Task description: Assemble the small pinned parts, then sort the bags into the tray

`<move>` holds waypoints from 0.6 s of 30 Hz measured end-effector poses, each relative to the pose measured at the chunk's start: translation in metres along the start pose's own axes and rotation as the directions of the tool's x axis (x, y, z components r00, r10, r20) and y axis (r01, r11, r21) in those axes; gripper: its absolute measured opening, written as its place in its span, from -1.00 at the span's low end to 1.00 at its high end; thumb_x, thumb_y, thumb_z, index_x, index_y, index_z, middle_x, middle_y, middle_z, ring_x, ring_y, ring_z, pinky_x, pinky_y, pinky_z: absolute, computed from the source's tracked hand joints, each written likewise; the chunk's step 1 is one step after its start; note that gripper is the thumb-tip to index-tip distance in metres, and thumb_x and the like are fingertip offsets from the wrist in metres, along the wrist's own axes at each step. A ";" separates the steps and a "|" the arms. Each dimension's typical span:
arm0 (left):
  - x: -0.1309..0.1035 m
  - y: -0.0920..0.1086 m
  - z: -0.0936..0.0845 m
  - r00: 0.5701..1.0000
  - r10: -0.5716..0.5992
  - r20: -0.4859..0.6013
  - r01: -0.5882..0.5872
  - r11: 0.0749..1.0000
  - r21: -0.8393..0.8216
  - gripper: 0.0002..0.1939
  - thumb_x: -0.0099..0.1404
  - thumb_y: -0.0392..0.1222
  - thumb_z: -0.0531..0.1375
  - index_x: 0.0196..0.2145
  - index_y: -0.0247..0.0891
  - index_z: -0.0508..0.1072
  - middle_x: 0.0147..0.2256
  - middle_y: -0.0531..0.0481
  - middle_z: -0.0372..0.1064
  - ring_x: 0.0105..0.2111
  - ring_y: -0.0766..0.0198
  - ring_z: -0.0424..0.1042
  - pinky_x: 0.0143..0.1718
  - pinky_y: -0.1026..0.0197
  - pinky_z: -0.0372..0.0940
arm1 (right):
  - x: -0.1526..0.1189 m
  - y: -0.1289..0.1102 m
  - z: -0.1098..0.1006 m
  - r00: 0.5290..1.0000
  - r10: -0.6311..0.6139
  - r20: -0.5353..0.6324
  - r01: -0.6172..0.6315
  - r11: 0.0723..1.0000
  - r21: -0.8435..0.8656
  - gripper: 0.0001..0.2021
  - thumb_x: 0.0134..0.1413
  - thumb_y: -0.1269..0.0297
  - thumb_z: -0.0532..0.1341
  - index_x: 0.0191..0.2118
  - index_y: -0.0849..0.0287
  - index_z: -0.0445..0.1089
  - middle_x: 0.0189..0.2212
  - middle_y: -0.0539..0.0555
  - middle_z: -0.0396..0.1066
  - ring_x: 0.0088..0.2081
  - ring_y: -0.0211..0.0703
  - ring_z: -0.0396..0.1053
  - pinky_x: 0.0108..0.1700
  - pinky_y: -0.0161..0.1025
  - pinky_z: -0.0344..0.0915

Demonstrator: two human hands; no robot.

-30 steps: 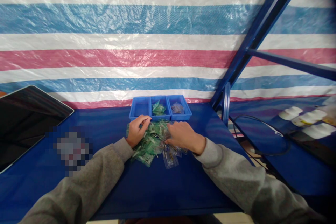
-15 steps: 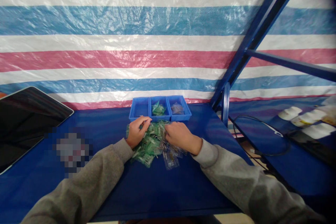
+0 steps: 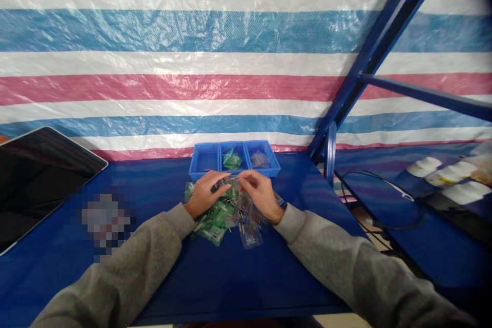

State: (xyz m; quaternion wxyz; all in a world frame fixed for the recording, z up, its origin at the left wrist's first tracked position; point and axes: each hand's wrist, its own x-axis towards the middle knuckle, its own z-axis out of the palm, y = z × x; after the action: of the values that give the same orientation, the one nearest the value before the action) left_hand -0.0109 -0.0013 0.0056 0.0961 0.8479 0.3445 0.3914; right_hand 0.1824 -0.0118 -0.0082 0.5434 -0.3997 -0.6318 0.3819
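Observation:
My left hand (image 3: 206,192) reaches over a heap of small green plastic packets (image 3: 219,218), its fingers stretched out and the thumb apart. Nothing shows in its grasp. Facing it, my right hand (image 3: 261,193) is curled with thumb and fingertips drawn together over the heap's right side; whatever the fingertips pinch is too small to make out. Under that hand lie clear plastic packets (image 3: 250,236) with thin metal pieces inside. Just beyond the hands stands a blue tray (image 3: 235,173) of three compartments. Its middle one holds green packets (image 3: 232,159), its right one clear packets (image 3: 260,159).
A dark-screened device (image 3: 42,179) with a pale rim lies at the left, near a blurred-out patch on the blue table (image 3: 246,287). On the right rise blue metal frame bars (image 3: 357,72). Beyond them are a black cable (image 3: 346,189) and several white containers (image 3: 425,166).
My right hand has shifted slightly up and left, toward the left hand, and its fingers have risen off the packets. My left hand's fingers have stretched to the right.

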 end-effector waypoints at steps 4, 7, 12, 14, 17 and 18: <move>0.000 -0.002 0.002 0.999 0.020 0.026 -0.020 1.000 0.018 -0.75 0.28 -0.13 0.13 -0.14 -0.29 0.43 -0.33 -0.07 0.42 -0.35 0.28 0.36 -0.27 0.23 0.28 | -0.005 0.011 0.006 0.999 0.045 0.007 -0.046 0.988 0.145 -0.76 0.06 0.07 0.18 -0.30 0.15 0.35 -0.52 0.00 0.41 -0.49 -0.21 0.39 -0.38 -0.25 0.36; -0.001 -0.002 0.002 0.999 0.007 0.043 -0.008 1.000 0.016 -0.80 0.29 -0.13 0.12 -0.25 -0.30 0.45 -0.39 -0.03 0.40 -0.42 0.33 0.34 -0.32 0.26 0.25 | -0.006 0.011 0.006 0.999 0.050 0.022 -0.053 0.984 0.170 -0.75 0.06 0.05 0.18 -0.30 0.15 0.34 -0.51 0.00 0.41 -0.47 -0.20 0.40 -0.34 -0.23 0.37; -0.001 -0.001 0.002 0.999 -0.016 0.033 0.016 1.000 0.012 -0.81 0.29 -0.13 0.13 -0.31 -0.30 0.45 -0.42 -0.01 0.39 -0.45 0.35 0.32 -0.35 0.28 0.23 | -0.007 0.009 0.005 0.999 0.030 0.040 -0.036 0.987 0.154 -0.76 0.09 0.06 0.16 -0.29 0.15 0.35 -0.48 0.00 0.42 -0.45 -0.20 0.40 -0.33 -0.24 0.36; -0.002 0.000 0.002 1.000 -0.017 0.016 0.017 1.000 0.015 -0.80 0.29 -0.12 0.12 -0.33 -0.30 0.45 -0.44 0.00 0.38 -0.47 0.36 0.31 -0.37 0.29 0.23 | -0.008 0.008 0.004 0.999 0.014 0.046 -0.019 0.995 0.096 -0.77 0.09 0.08 0.17 -0.27 0.14 0.36 -0.43 0.02 0.43 -0.43 -0.21 0.39 -0.35 -0.26 0.35; -0.002 0.000 0.001 1.000 -0.017 -0.009 0.017 1.000 0.016 -0.81 0.29 -0.12 0.12 -0.33 -0.30 0.45 -0.44 -0.01 0.38 -0.48 0.36 0.31 -0.36 0.28 0.23 | -0.009 0.006 0.003 0.998 -0.037 0.043 0.038 0.998 -0.040 -0.80 0.09 0.13 0.17 -0.27 0.14 0.40 -0.34 0.05 0.44 -0.37 -0.20 0.38 -0.34 -0.28 0.32; -0.003 0.001 0.001 1.000 -0.016 -0.014 0.017 1.000 0.015 -0.81 0.29 -0.12 0.12 -0.33 -0.30 0.45 -0.43 -0.01 0.38 -0.48 0.36 0.31 -0.36 0.28 0.23 | -0.009 0.005 0.002 0.997 -0.058 0.041 0.061 0.995 -0.081 -0.81 0.10 0.14 0.17 -0.28 0.15 0.40 -0.34 0.05 0.44 -0.35 -0.19 0.38 -0.33 -0.28 0.31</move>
State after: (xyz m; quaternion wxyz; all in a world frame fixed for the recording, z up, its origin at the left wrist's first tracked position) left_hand -0.0113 -0.0035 0.0039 0.0907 0.8429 0.3550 0.3940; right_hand 0.1812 -0.0179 -0.0162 0.5252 -0.3952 -0.6690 0.3471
